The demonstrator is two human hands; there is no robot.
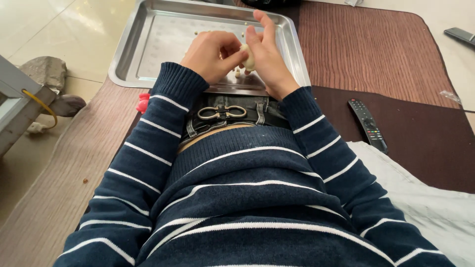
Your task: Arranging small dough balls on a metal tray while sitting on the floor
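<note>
Brown ribbed matting [376, 49] lay under a steel tray [148, 44], bare room along its right edge. Above the tray's near rim, left hand [210, 54] and right hand [267, 54] pinched a pale, smooth lump of dough [248, 57] between closed fingertips. A black remote [367, 123] lay well apart.

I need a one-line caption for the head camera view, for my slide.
Both hands, left and right, hold a pale dough lump over a steel tray.

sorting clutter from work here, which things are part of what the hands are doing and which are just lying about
In use: left hand, right hand, pale dough lump, steel tray, dough bits.

Lying about: black remote, second remote, stone, white cloth.
</note>
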